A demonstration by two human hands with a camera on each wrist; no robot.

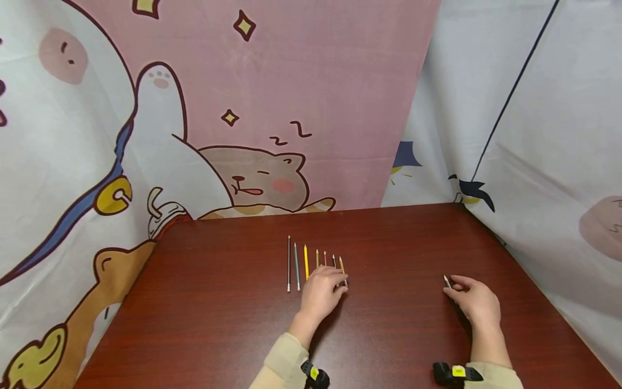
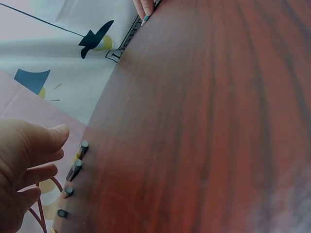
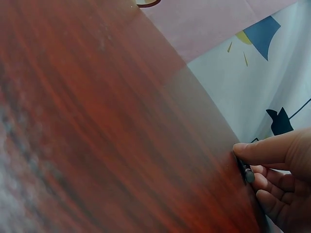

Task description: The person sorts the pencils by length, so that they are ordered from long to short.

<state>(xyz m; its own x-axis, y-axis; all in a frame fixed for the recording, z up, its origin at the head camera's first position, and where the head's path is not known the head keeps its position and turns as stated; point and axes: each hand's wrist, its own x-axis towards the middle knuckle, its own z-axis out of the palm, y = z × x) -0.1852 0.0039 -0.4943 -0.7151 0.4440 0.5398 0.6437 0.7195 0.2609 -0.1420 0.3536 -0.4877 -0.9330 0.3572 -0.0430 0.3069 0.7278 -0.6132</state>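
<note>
A row of several pencils lies side by side on the table in the head view, among them a black pencil (image 1: 289,265), a teal pencil (image 1: 297,265) and a yellow pencil (image 1: 306,262). Over the right part of that row is my left hand (image 1: 322,292), covering the lower ends of some shorter pencils. In the left wrist view its fingers (image 2: 39,172) are relaxed beside the pencil ends (image 2: 75,169), with nothing between them. Farther right, my right hand (image 1: 476,302) pinches a dark pencil (image 3: 249,174) between thumb and fingers, its sharpened tip pointing away from me.
The brown wooden table (image 1: 389,324) has printed cloth (image 1: 340,108) hanging along its back and sides. Bare tabletop lies between the two hands. Black wrist cameras (image 1: 316,375) are strapped on both wrists.
</note>
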